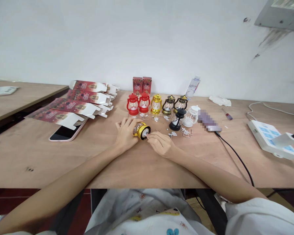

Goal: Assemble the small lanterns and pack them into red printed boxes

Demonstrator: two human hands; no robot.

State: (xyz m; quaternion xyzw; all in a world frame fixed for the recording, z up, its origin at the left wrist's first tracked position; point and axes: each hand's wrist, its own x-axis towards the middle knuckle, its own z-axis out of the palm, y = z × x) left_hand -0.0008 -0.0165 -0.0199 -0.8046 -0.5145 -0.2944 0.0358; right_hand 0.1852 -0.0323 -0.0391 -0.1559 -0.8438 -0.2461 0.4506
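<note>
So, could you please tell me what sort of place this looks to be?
Probably a small workshop or packing bench: several miniature lanterns stand on the wooden table, flattened printed cartons lie at the left, and the left hand holds a gold lantern on its side.

The tipped gold lantern has a shiny, metallic-looking coat around a clear, smooth pane. The red lanterns are of glossy, plastic-looking stuff; the black lantern seems duller, though it shows too small to be sure. The flattened cartons are printed card with a slight sheen. The tabletop is smooth, matt wood, the bottle clear plastic, the tissue crumpled, matt paper.
</note>
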